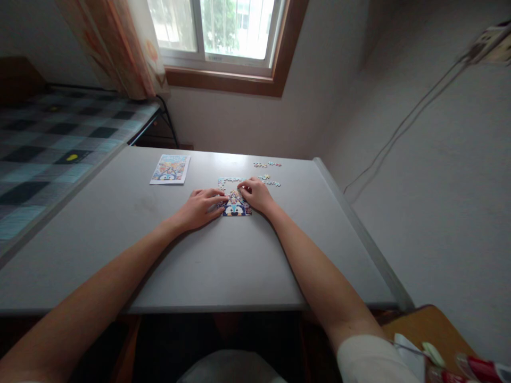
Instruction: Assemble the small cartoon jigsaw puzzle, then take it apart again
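Note:
A partly assembled jigsaw puzzle (pixel 235 210) lies on the grey table (pixel 223 266), with a gap in its upper middle. My left hand (pixel 203 207) rests at the puzzle's left edge, fingers apart, fingertips touching its side. At the upper right of the puzzle, my right hand (pixel 255 194) has its fingers bent and pinched together over the gap's edge; whatever is between them is too small to name. Loose puzzle pieces (pixel 273 183) lie just beyond my right hand, and more loose pieces (pixel 261 165) sit farther back.
A printed picture sheet (pixel 170 169) lies at the back left of the table. Beyond the left edge stands a bed (pixel 80 127) with a checked cover. At the lower right, a wooden stool (pixel 431 324) holds several small items.

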{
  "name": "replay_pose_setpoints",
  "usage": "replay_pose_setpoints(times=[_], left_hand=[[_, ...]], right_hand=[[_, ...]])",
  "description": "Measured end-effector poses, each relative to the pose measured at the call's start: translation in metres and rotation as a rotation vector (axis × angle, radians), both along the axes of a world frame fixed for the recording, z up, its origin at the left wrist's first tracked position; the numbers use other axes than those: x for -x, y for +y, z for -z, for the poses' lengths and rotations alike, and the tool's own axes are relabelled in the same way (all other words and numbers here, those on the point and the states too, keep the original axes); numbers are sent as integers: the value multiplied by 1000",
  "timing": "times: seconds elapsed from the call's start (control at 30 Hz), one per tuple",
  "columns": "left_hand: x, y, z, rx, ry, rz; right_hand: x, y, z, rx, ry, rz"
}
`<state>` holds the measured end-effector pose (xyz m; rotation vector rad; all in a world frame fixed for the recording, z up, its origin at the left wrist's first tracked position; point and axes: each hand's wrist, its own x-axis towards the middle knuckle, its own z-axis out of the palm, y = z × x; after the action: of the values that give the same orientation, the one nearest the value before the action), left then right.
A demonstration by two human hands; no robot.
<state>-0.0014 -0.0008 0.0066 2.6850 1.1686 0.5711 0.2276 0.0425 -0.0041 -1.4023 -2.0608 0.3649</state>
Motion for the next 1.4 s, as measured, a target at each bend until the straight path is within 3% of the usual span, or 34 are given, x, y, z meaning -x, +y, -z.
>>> replay_pose_setpoints(times=[1.4], left_hand=[[0, 0, 0, -6, -1, -1]], right_hand=[[1, -1, -2, 8, 2, 5]])
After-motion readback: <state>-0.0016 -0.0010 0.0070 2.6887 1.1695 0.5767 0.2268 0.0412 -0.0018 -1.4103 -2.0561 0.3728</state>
